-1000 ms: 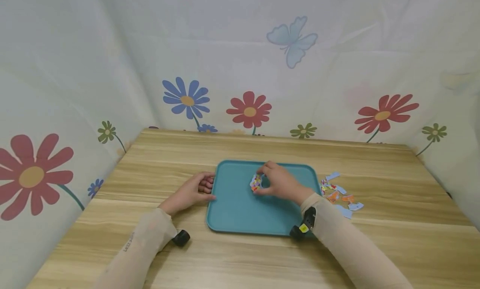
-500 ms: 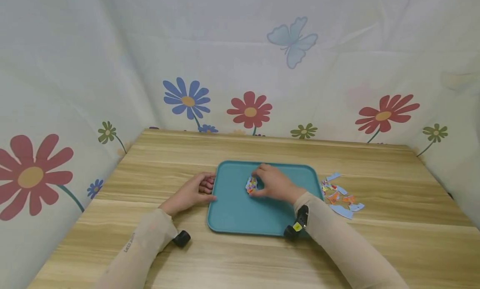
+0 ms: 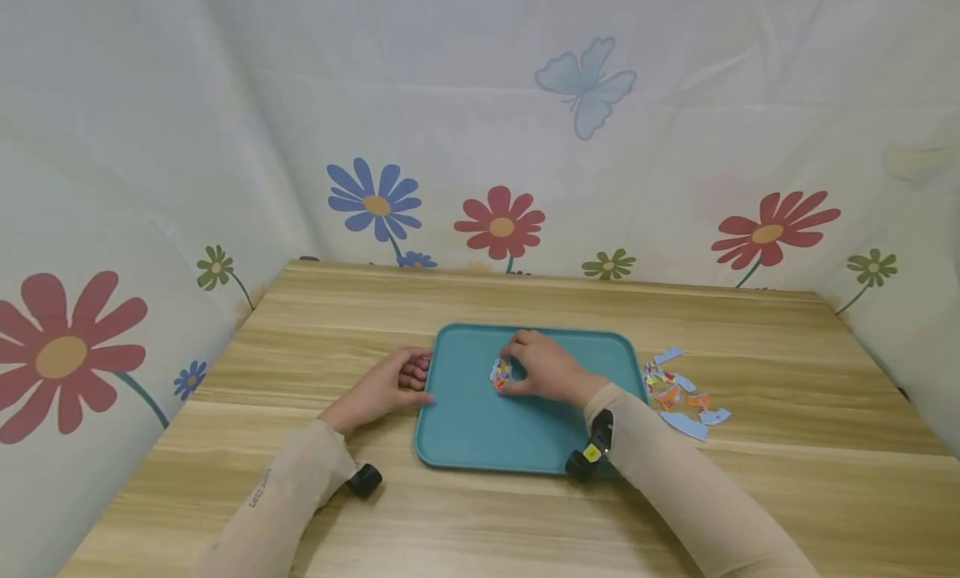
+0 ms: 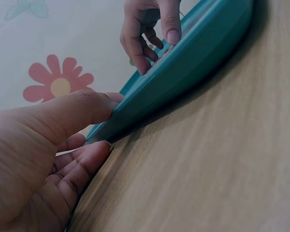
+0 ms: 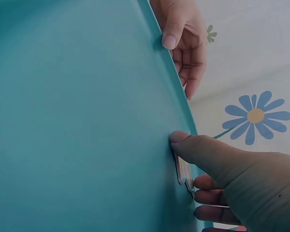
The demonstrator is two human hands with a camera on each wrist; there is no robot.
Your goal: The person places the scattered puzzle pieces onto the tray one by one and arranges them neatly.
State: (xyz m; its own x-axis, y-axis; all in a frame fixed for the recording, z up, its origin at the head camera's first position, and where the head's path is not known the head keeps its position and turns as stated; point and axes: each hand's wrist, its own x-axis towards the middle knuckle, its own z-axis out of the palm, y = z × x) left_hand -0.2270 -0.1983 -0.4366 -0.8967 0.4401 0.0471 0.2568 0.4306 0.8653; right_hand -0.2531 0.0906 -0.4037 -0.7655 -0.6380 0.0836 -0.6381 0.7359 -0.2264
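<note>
A teal rectangular tray (image 3: pixel 480 432) lies on the wooden table. At its left edge, my left hand (image 3: pixel 381 385) holds the rim, thumb on the edge and the other fingers bent along the outside. Over the tray's upper middle, my right hand (image 3: pixel 547 368) pinches a small multicoloured jigsaw piece (image 3: pixel 500 375) between thumb and fingers. The right wrist view shows this jigsaw piece (image 5: pixel 184 171) with a notched edge, low against the tray floor, partly covered by the thumb. In the left wrist view the tray's outer wall (image 4: pixel 183 77) rises beside my left fingers.
Several loose jigsaw pieces, light blue (image 3: pixel 684 426), orange (image 3: pixel 667 397) and multicoloured, lie scattered on the table just right of the tray. Behind the table (image 3: pixel 360 295) hangs a white cloth (image 3: pixel 450 103) printed with flowers and a butterfly.
My right hand has shifted slightly left over the tray with the jigsaw piece, mostly in the first half second. My left hand has stayed at the tray's left rim.
</note>
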